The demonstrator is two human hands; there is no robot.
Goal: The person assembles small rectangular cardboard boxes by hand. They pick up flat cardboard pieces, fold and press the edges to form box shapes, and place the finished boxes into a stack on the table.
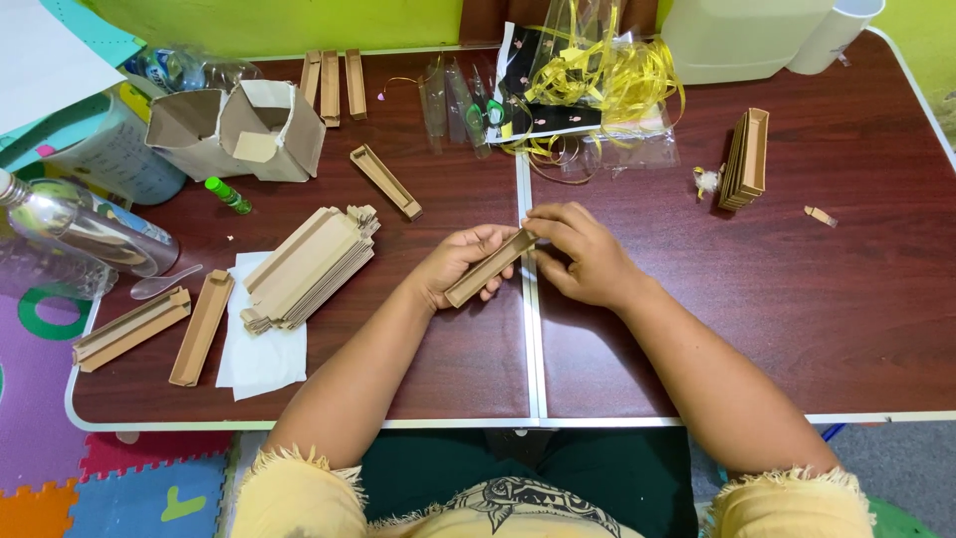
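A dark reddish-brown folding table (797, 299) carries everything. On its left side a torn-open grey-brown cardboard box (244, 128) stands behind a slanted stack of flat tan cardboard blanks (309, 267) lying on white paper (261, 357). Near the table's middle seam, the left hand (456, 264) cups a long narrow tan cardboard tray (490, 267) from below, fingers curled around it, while the right hand (586, 254) pinches the tray's upper end.

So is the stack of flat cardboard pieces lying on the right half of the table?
No, the cardboard stack lies on the table's left half.
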